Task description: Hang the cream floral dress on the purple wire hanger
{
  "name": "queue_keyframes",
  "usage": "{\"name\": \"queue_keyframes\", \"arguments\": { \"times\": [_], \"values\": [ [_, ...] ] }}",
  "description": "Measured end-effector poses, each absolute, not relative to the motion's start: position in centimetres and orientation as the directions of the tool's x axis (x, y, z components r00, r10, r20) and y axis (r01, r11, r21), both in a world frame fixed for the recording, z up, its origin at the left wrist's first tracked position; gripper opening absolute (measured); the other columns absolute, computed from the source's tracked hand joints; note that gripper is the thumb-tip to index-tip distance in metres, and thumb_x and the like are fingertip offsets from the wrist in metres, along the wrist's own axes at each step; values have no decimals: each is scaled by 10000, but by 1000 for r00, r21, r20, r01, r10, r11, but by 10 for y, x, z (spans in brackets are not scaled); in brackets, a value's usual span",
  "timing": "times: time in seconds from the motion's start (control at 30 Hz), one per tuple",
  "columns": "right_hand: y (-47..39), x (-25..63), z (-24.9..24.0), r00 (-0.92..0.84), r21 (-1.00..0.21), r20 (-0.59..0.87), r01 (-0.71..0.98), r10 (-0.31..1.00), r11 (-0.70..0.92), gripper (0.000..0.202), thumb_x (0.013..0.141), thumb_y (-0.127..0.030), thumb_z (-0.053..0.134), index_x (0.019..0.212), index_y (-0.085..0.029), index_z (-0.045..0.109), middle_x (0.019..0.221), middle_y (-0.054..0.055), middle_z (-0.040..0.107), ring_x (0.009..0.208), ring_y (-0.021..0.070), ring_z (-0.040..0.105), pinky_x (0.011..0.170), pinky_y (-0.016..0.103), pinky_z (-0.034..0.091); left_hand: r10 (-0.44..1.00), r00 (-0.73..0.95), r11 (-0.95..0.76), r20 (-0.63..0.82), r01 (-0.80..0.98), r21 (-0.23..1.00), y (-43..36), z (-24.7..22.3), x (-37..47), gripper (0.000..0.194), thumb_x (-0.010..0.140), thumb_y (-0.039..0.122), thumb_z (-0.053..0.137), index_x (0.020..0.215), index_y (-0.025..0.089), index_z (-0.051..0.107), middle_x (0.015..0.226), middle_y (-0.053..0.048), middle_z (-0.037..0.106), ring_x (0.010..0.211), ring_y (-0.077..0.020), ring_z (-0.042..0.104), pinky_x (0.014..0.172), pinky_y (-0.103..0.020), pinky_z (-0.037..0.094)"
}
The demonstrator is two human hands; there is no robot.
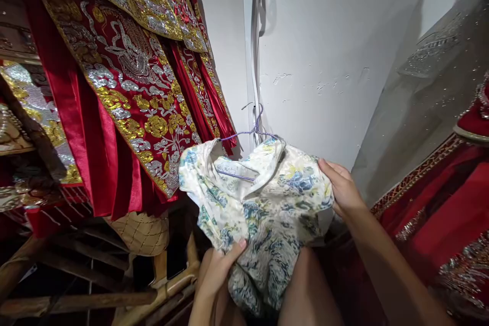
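Floral fabric of a short-sleeved garment is pinched at one shoulder between the thumb and fingers of the right hand. Its side below the other sleeve is gripped by the left hand, thumb on top. The garment is hung on a purple hanger, in front of a white wall, beside a red embroidered costume.

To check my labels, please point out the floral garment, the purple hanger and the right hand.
Floral garment (267, 214): head view, front, below the collar.
Purple hanger (256, 127): head view, neck below the hook.
Right hand (347, 191): head view, back of hand.
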State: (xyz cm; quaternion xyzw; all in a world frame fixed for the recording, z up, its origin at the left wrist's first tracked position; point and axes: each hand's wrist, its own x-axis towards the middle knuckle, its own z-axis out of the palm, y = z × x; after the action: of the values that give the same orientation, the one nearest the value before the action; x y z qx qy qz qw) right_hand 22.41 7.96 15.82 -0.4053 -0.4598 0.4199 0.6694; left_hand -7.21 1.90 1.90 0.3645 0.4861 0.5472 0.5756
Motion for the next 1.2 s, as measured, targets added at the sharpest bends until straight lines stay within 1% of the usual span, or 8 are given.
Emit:
{"name": "queue_keyframes", "arguments": {
  "times": [0.23, 0.33, 0.47, 0.67, 0.9, 1.07, 1.13, 1.2],
  "values": [
    [26, 211, 52, 700, -885, 421, 176, 577, 431, 533, 805, -474, 720, 1274, -270, 572, 1378, 127, 572, 1215, 311, 590, 922, 436, 539, 984, -150, 56, -98, -261, 964, -10, 14, -36, 934, 668, 530, 851, 1494, 306, 477, 1434, -104, 608, 1498, -328, 344, 1246, -457, 281],
    [3, 175, 20, 495, -940, 326, 76, 805, 334, 243, 828, -473, 699, 965, -273, 677, 1019, 84, 697, 958, 295, 668, 811, 422, 559, 992, -46, 100, -115, -247, 964, -16, 14, -15, 897, 684, 564, 821, 1479, 302, 500, 1454, -98, 591, 1523, -312, 292, 1269, -449, 215],
    [-7, 134, 33, 297, -945, 322, 36, 899, 326, 214, 837, -453, 692, 946, -270, 670, 811, 35, 638, 758, 247, 632, 682, 368, 532, 997, 12, 79, -78, -259, 963, -19, 16, 3, 802, 703, 575, 802, 1404, 252, 584, 1434, -111, 607, 1513, -308, 319, 1272, -434, 199],
    [-3, 113, 62, 277, -913, 393, 233, 877, 336, 211, 861, -382, 672, 1042, -275, 662, 852, 35, 619, 755, 237, 593, 732, 383, 504, 999, 30, 33, -28, -179, 983, -27, 25, -4, 696, 751, 539, 778, 1379, 279, 624, 1410, -91, 629, 1523, -295, 299, 1290, -428, 150],
    [3, 112, 42, 381, -955, 272, -4, 884, 295, 240, 880, -435, 661, 1026, -244, 661, 870, 56, 684, 819, 260, 658, 718, 368, 529, 999, -32, 26, -32, -175, 984, -37, 15, -2, 729, 704, 524, 819, 1368, 291, 630, 1402, -89, 634, 1526, -291, 295, 1281, -393, 178],
    [-4, 125, 42, 570, -869, 350, -99, 743, 485, 222, 838, -340, 757, 886, -248, 560, 844, 12, 660, 742, 173, 631, 658, 284, 514, 944, -321, 2, -72, -215, 977, -21, 4, -22, 677, 644, 528, 853, 1213, 202, 685, 1258, -147, 690, 1297, -381, 568, 1118, -472, 436],
    [-9, 129, 44, 574, -846, 367, -122, 732, 520, 267, 834, -297, 771, 869, -243, 513, 840, 2, 666, 723, 149, 631, 637, 260, 504, 873, -483, -43, -64, -208, 977, -14, 4, -34, 633, 665, 529, 840, 1158, 168, 673, 1153, -144, 702, 1123, -353, 650, 968, -450, 523],
    [-14, 129, 45, 540, -847, 380, -123, 751, 517, 302, 823, -255, 785, 872, -240, 487, 827, -4, 678, 725, 145, 651, 649, 257, 516, 736, -669, -227, 107, -94, 970, -11, 7, -38, 568, 721, 474, 822, 1168, 181, 630, 1139, -107, 663, 1032, -271, 645, 894, -375, 522]
  ]
}}
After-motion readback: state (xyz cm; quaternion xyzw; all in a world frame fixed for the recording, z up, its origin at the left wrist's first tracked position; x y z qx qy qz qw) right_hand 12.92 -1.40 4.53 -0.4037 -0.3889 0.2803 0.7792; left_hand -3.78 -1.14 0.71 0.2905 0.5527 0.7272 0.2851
